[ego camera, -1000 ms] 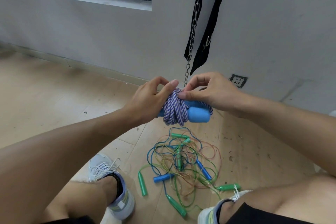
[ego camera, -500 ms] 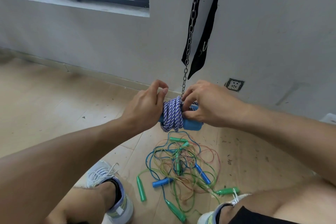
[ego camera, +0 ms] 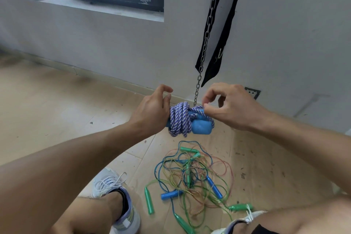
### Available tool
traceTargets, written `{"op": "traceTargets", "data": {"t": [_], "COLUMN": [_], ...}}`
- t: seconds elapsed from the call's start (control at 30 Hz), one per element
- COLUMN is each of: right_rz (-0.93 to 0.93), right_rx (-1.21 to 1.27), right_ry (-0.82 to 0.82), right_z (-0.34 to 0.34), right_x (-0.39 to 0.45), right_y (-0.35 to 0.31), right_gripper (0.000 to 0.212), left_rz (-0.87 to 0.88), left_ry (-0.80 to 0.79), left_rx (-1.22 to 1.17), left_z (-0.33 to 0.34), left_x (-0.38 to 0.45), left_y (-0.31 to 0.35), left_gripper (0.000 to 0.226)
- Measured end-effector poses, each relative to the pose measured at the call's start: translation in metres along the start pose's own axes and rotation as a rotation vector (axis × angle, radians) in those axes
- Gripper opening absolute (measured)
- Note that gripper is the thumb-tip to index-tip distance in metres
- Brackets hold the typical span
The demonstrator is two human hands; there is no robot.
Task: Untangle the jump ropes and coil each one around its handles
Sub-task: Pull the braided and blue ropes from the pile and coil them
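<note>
Left hand [ego camera: 152, 109] grips the blue foam handles [ego camera: 201, 126] at their left end, fingers curled round; right hand [ego camera: 230, 107] pinches the last turn of the purple-and-white braided jump rope [ego camera: 179, 119] between thumb and forefinger, just above the handles' right part. Bundle is held mid-air, above the wooden floor [ego camera: 57, 112].

Risks, my read: the tail end isn't tucked yet, so if the pinch slips the outer turns spring loose and the coil unwinds. Wraps look bunched to the left w/ some overlapping, so they could slide off the handle end.

Tangled pile of thin green, blue and pink plastic ropes w/ green and blue handles [ego camera: 193, 178] lies on the floor below, between the feet, not yet sorted.
</note>
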State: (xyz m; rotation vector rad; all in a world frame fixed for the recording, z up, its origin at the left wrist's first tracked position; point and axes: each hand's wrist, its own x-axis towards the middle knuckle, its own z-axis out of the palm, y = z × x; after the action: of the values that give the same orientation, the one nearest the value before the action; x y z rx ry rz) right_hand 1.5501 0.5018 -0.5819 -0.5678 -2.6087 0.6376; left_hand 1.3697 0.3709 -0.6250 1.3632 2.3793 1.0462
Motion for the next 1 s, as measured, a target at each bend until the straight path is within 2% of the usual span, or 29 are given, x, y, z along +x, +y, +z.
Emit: {"op": "traceTargets", "data": {"t": [0.03,0.13,0.2,0.3,0.4,0.5,0.6,0.7,0.77,0.93,1.0], "right_rz": [0.004,-0.042,-0.058,-0.018,-0.034,-0.093,-0.017,0.049,0.134,0.392,0.384], "right_rx": [-0.003,-0.072,-0.105,-0.068,-0.06,-0.037,0.026,0.045,0.177,0.788,0.803], "right_ry": [-0.018,-0.134,-0.165,-0.13,-0.166,-0.057,0.101,0.231,0.311,0.432,0.404], "right_z": [-0.001,0.002,0.008,0.015,0.023,0.031,0.033,0.032,0.023,0.018,0.016], "right_x": [0.0,-0.002,-0.002,0.001,0.002,0.001,-0.001,0.002,0.006,0.021,0.02], "right_y": [0.002,0.004,0.004,0.003,0.002,0.001,-0.008,-0.006,0.001,-0.006,-0.007], "right_gripper": [0.005,0.03,0.037,0.029,0.016,0.013,0.014,0.017,0.015,0.019,0.019], "left_rz": [0.0,-0.005,0.014,0.047,0.054,-0.032,-0.211,-0.273,-0.287,-0.381,-0.432], "left_ry": [0.005,0.028,0.036,0.035,0.026,0.037,-0.04,-0.065,-0.078,-0.171,-0.281], "left_rx": [0.001,-0.019,-0.024,-0.021,0.004,0.01,-0.122,-0.201,-0.273,-0.506,-0.557], "left_z": [-0.001,-0.003,-0.004,-0.004,-0.003,-0.001,0.002,0.006,0.007,-0.002,-0.005], "left_x": [0.0,0.002,0.003,0.001,-0.002,0.004,0.009,0.008,0.011,0.008,0.007], "left_y": [-0.001,-0.002,0.0,0.001,0.002,0.003,0.002,0.002,0.008,0.0,-0.004], "left_gripper": [0.024,0.025,0.025,0.025,0.025,0.029,0.032,0.034,0.034,0.026,0.024]}}
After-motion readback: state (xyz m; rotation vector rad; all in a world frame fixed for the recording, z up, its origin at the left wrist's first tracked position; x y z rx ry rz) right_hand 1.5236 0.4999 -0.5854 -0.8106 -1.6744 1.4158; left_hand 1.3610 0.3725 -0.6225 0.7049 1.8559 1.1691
